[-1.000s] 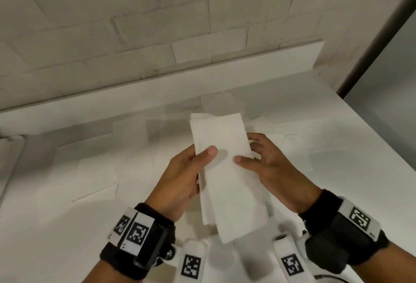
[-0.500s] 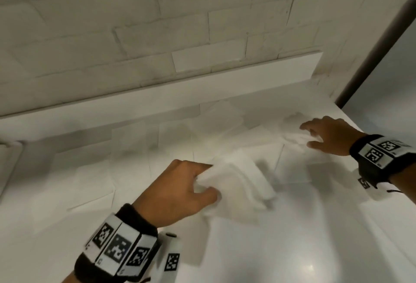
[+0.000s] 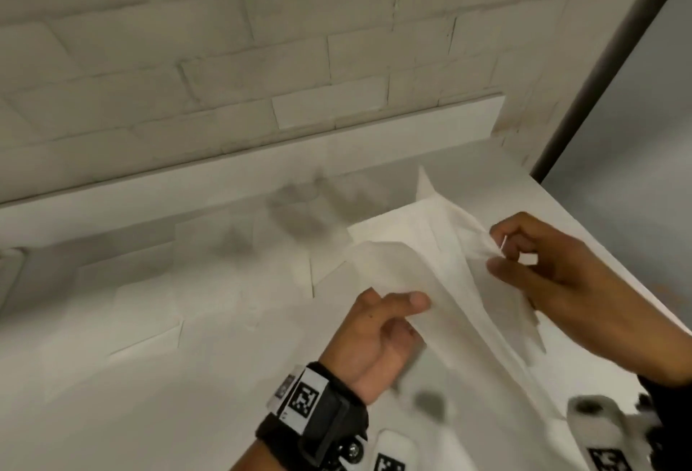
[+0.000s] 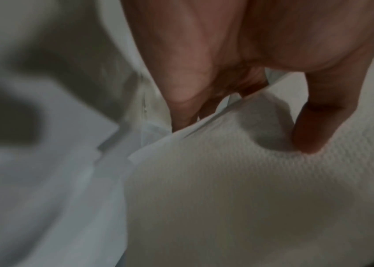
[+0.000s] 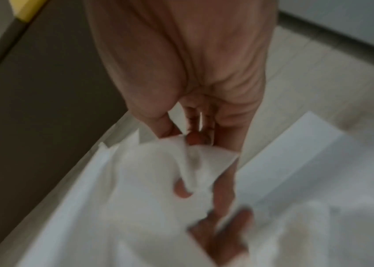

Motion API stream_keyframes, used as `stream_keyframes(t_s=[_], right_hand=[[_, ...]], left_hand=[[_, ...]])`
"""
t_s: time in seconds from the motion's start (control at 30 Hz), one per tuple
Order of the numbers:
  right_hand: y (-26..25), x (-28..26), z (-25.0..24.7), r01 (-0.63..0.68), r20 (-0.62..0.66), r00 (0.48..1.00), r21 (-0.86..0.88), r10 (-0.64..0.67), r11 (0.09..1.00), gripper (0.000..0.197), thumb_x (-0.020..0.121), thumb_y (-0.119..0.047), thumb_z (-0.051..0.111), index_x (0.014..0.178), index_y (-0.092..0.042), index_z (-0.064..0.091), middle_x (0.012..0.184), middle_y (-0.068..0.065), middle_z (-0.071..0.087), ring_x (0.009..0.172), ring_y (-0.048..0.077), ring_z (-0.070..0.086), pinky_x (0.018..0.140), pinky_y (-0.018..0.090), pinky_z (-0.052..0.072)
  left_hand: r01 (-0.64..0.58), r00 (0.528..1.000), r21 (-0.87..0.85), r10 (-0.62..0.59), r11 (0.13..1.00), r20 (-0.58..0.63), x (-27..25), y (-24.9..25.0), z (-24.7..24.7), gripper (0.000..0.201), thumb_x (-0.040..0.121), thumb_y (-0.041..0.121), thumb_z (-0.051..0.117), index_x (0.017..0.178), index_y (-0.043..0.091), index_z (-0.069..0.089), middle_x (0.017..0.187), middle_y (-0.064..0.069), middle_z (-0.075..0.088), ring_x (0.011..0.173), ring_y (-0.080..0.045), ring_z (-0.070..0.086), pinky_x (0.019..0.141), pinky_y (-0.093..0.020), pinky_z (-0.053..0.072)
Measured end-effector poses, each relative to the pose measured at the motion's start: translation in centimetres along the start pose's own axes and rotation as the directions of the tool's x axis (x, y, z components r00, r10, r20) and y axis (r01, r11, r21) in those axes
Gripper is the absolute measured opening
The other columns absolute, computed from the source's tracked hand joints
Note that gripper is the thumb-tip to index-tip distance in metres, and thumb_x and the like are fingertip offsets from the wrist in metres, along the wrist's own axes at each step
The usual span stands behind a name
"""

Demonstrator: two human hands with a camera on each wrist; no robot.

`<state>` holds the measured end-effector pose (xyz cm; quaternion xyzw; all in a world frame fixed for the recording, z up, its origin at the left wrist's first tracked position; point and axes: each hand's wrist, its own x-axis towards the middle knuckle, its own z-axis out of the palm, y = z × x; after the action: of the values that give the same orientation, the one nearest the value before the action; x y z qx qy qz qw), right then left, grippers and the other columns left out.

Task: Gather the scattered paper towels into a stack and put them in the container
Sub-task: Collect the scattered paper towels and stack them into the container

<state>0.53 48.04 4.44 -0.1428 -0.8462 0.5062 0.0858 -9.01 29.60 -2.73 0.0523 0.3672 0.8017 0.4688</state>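
White paper towels lie scattered on a white counter [image 3: 149, 414]. My left hand [image 3: 385, 324] grips a small stack of towels [image 3: 423, 275] above the counter, thumb on top; the left wrist view shows that thumb [image 4: 307, 137] pressed into the textured stack [image 4: 250, 189]. My right hand [image 3: 524, 257] pinches the edge of another towel [image 3: 475, 245] and holds it against the stack. In the right wrist view the pinched towel [image 5: 158, 171] hangs crumpled under my right hand [image 5: 181, 144]. Several flat towels [image 3: 149, 305] lie to the left. No container is identifiable.
A low white ledge [image 3: 262, 167] and a pale brick wall [image 3: 262, 39] close the back. The counter's right edge [image 3: 599, 245] drops off beside a dark vertical post [image 3: 618, 47]. White marker blocks [image 3: 389, 452] sit at the bottom of the head view.
My right hand, which had reached to the far right towels, has come back to the stack with a towel pinched. My left hand has lifted the stack off the counter and moved right.
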Motion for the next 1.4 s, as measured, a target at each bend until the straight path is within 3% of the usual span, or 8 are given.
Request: stream_keyframes(t_s=[0.2,0.47,0.63,0.8,0.9,1.1,1.3,1.4], right_hand=[[1.5,-2.7,3.3,-0.097,0.319,0.948,0.232,0.018,0.968,0.022,0.096,-0.016,0.059,0.117,-0.018,0.056,0.117,0.009,0.062,0.100,0.033,0.065,0.087,0.045,0.054],[-0.3,-0.9,9.9,-0.139,0.253,0.967,0.432,0.029,0.891,0.039,0.091,-0.013,0.066,0.126,-0.027,0.053,0.119,-0.005,0.068,0.103,0.021,0.069,0.090,0.040,0.055],[-1.7,-0.3,14.3,0.018,0.072,0.996,0.404,-0.052,0.915,0.036,0.097,0.003,0.051,0.124,-0.021,0.048,0.116,-0.007,0.067,0.101,0.020,0.068,0.088,0.041,0.058],[-4.7,-1.1,16.5,0.259,0.063,0.957,0.265,-0.285,0.929,0.034,0.100,-0.002,0.044,0.124,-0.024,0.039,0.117,-0.010,0.060,0.107,0.011,0.062,0.085,0.028,0.055],[-6.4,-1.2,17.0,0.377,-0.013,0.923,0.228,-0.384,0.898,0.029,0.100,-0.007,0.046,0.120,-0.026,0.038,0.117,-0.007,0.059,0.106,0.008,0.061,0.082,0.021,0.053],[-1.1,-3.8,20.3,0.148,0.194,0.970,0.017,-0.149,0.989,0.035,0.099,-0.020,0.055,0.128,-0.026,0.037,0.118,-0.015,0.061,0.107,0.003,0.062,0.082,0.009,0.050],[-3.5,-4.6,20.9,0.163,0.067,0.983,0.112,-0.171,0.980,0.034,0.098,-0.014,0.055,0.113,-0.041,0.041,0.100,-0.026,0.065,0.098,-0.008,0.063,0.074,0.007,0.048],[-4.0,-6.1,23.0,0.114,0.157,0.981,0.025,-0.116,0.993,0.052,0.094,-0.004,0.058,0.113,-0.048,0.037,0.094,-0.028,0.065,0.093,-0.007,0.063,0.073,0.009,0.048]], left_hand=[[-0.106,0.988,0.233,0.128,0.967,-0.081,-1.2,1.6,-0.3,0.033,0.090,0.003,0.069,0.122,-0.003,0.067,0.120,-0.016,0.073,0.111,-0.028,0.070,0.095,-0.037,0.057],[-0.192,0.879,0.893,0.476,0.408,-0.029,-6.9,5.5,-2.3,0.078,0.092,0.006,0.071,0.148,0.038,0.027,0.132,0.015,0.064,0.114,-0.003,0.066,0.096,-0.023,0.055],[-0.081,0.890,0.747,0.385,0.660,-0.243,-9.6,5.1,-5.5,0.054,0.096,0.009,0.065,0.143,0.029,0.047,0.119,0.000,0.075,0.108,-0.018,0.072,0.087,-0.031,0.057],[-0.176,0.718,0.971,0.696,0.162,0.014,-11.9,5.0,-3.4,0.024,0.108,0.020,0.044,0.128,0.026,0.056,0.099,0.016,0.072,0.087,-0.003,0.069,0.073,-0.012,0.050],[-0.252,0.624,0.963,0.777,0.100,0.083,-12.7,5.1,-2.9,0.027,0.107,0.023,0.044,0.126,0.041,0.043,0.100,0.026,0.065,0.090,0.006,0.066,0.073,-0.006,0.048],[0.031,0.796,0.977,0.586,0.212,-0.153,-14.5,0.7,-7.6,0.034,0.107,0.035,0.040,0.141,0.031,0.043,0.116,0.012,0.070,0.101,0.002,0.067,0.089,-0.021,0.055],[-0.071,0.754,0.996,0.656,0.053,0.019,-15.3,2.6,-7.1,0.039,0.107,0.026,0.043,0.135,0.051,0.029,0.108,0.018,0.065,0.085,0.000,0.063,0.078,-0.012,0.050],[-0.010,0.842,1.000,0.539,0.004,0.006,-16.8,2.6,-8.5,0.046,0.101,0.013,0.047,0.132,0.046,0.036,0.102,0.020,0.062,0.088,-0.006,0.062,0.078,-0.025,0.054]])
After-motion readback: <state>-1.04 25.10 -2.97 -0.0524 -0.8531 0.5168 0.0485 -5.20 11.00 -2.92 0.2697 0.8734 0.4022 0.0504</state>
